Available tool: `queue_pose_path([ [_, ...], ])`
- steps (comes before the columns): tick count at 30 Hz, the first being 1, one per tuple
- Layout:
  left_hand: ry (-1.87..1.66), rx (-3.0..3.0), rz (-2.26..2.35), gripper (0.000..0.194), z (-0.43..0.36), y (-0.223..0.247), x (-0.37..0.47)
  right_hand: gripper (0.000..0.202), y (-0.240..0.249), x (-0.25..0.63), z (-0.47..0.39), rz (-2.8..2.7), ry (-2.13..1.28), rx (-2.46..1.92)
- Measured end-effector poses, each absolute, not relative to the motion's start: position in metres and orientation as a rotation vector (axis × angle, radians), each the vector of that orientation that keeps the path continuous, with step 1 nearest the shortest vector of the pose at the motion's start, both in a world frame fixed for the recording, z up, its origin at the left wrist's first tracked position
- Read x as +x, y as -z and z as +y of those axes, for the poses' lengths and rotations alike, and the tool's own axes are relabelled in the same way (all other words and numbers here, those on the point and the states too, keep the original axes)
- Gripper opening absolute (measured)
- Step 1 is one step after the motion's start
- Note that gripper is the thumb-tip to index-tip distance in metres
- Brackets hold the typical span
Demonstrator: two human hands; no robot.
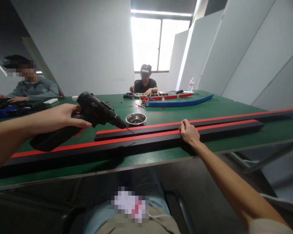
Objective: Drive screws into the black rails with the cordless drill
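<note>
The left hand (57,117) grasps the drill (94,108), the right hand (189,133) clasps the near bar (156,141) — work seems underway, its finished share unclear.

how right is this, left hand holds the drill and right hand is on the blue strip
No: the head view shows the right hand on the nearer red-topped bar, not the blue strip. The left hand does hold the drill.

A drill (97,109) and green worktable (166,113) mark a workshop.
</note>
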State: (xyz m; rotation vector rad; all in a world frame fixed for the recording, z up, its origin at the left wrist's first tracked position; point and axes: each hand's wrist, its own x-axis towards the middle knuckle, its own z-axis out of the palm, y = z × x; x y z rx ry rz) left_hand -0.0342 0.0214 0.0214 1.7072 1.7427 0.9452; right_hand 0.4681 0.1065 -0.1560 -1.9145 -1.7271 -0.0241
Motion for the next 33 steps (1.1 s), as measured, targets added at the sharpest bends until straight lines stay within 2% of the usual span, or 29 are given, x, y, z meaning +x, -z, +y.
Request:
queue_pose_path([
  [2, -0.786, 1.717, 1.699, 0.026, 0.021, -0.005, -0.03, 0.037, 0.156, 0.454, 0.102, -1.745, 0.047, -1.922],
  [7, -1.124, 1.396, 1.317, 0.025, 0.033, 0.047, 0.01, 0.036, 0.155, 0.387, 0.088, -1.852, 0.062, -1.883],
  [11, -1.169, 1.223, 1.212, 0.024, 0.044, 0.09, 0.029, 0.032, 0.157, 0.34, 0.076, -1.953, 0.053, -1.804],
  [15, -1.238, 0.968, 1.057, 0.015, 0.046, 0.12, 0.025, 0.029, 0.157, 0.331, 0.077, -2.025, 0.15, -1.701],
  [18, -1.262, 0.908, 1.016, 0.013, 0.046, 0.126, 0.021, 0.023, 0.145, 0.334, 0.103, -2.107, 0.204, -1.585],
  [25, -1.311, 0.785, 0.941, 0.013, 0.044, 0.123, 0.02, 0.014, 0.107, 0.289, 0.22, -2.194, -0.372, -1.601],
  [30, -1.322, 0.745, 0.921, 0.011, 0.041, 0.122, 0.022, 0.024, 0.12, 0.255, 0.264, -2.148, -0.343, -1.699],
  [33, -1.306, 0.72, 0.924, 0.013, 0.041, 0.121, 0.023, 0.023, 0.135, 0.245, 0.274, -2.175, -0.413, -1.599],
])
